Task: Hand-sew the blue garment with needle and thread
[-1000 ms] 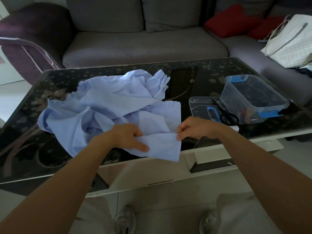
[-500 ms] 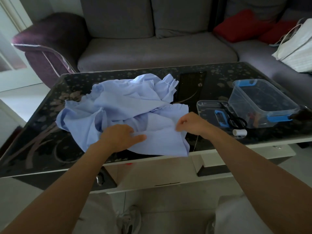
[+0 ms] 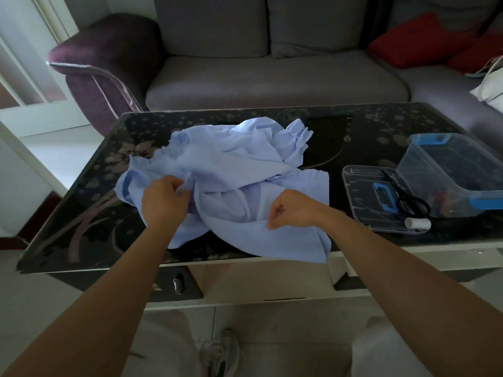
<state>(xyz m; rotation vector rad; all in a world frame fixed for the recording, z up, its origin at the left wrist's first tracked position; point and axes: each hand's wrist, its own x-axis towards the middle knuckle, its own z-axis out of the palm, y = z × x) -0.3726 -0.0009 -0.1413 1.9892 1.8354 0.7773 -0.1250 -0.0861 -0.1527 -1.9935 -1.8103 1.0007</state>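
A crumpled light blue garment lies on the black glass table, one corner hanging over the near edge. My left hand pinches a fold at the garment's left middle. My right hand pinches the cloth near its front part, fingers curled. No needle or thread can be made out in either hand. A white thread spool lies on its side at the front of a clear lid, next to black scissors.
A clear plastic box with blue clips stands at the table's right. A grey sofa with red cushions sits behind the table, and a purple armrest at back left. My knees and a shoe are below the table edge.
My left hand moved up and left from the garment's front corner to a fold in the middle. My right hand shifted left onto the cloth. The front corner now droops over the edge.
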